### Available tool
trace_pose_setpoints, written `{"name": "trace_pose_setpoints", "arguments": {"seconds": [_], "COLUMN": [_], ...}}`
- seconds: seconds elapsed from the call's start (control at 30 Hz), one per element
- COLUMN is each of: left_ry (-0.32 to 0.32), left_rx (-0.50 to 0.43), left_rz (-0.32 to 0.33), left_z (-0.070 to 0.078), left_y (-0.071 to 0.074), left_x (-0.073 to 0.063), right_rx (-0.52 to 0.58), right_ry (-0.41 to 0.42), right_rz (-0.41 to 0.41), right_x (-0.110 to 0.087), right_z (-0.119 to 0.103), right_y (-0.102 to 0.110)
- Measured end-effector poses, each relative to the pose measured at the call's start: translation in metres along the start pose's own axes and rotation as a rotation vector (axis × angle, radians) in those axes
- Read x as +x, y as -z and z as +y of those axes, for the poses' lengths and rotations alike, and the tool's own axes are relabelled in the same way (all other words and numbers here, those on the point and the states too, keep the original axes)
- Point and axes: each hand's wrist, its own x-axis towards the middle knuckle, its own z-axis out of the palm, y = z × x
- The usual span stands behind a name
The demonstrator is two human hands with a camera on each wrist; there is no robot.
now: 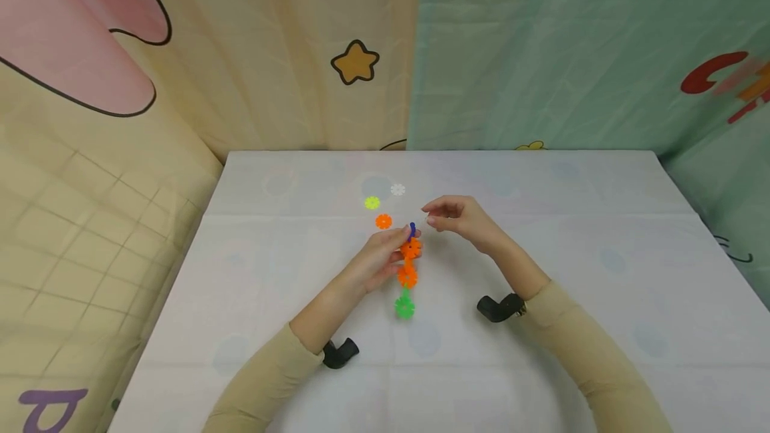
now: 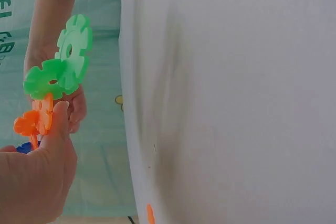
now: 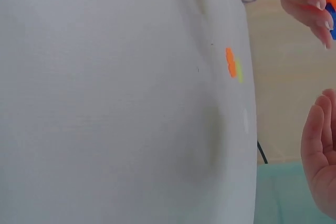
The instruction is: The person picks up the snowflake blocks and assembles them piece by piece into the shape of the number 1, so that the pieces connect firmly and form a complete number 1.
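My left hand [image 1: 385,256] pinches a chain of interlocking flower-shaped discs above the table. A blue disc [image 1: 412,230] stands edge-on at the chain's top, by the thumb. Below it come linked orange discs [image 1: 408,277], then two green discs [image 2: 73,51] joined at an angle at the lower end. To the right of the chain, my right hand [image 1: 460,219] hovers with its fingers loosely bent and nothing visible in them. In the right wrist view, that hand [image 3: 320,150] shows relaxed fingers, apart from the chain.
Beyond the left hand, a loose orange disc [image 1: 383,221], a yellow-green disc [image 1: 372,202] and a white disc [image 1: 398,189] lie on the pale-clothed table [image 1: 541,186]. Curtains with printed shapes hang behind it. Black camera mounts [image 1: 500,308] sit on both wrists.
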Motion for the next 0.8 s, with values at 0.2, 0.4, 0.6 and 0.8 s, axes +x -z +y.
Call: {"name": "trace_pose_setpoints", "arguments": {"seconds": [0.2, 0.4, 0.6, 0.8], "left_ry": [-0.012, -0.009, -0.025, -0.044], "left_rx": [-0.049, -0.076, -0.105, -0.136], "left_rz": [0.093, 0.138, 0.143, 0.165], "left_z": [0.010, 0.018, 0.020, 0.022], "left_y": [0.015, 0.027, 0.034, 0.038], "left_x": [0.000, -0.002, 0.000, -0.002], "right_rx": [0.053, 0.079, 0.058, 0.016], "right_ry": [-0.055, -0.094, -0.196, -0.243], "right_rz": [0.031, 0.027, 0.027, 0.030], "right_x": [0.014, 0.026, 0.040, 0.057], "right_z": [0.010, 0.016, 0.011, 0.014], "right_y": [0.001, -0.006, -0.017, -0.031]}}
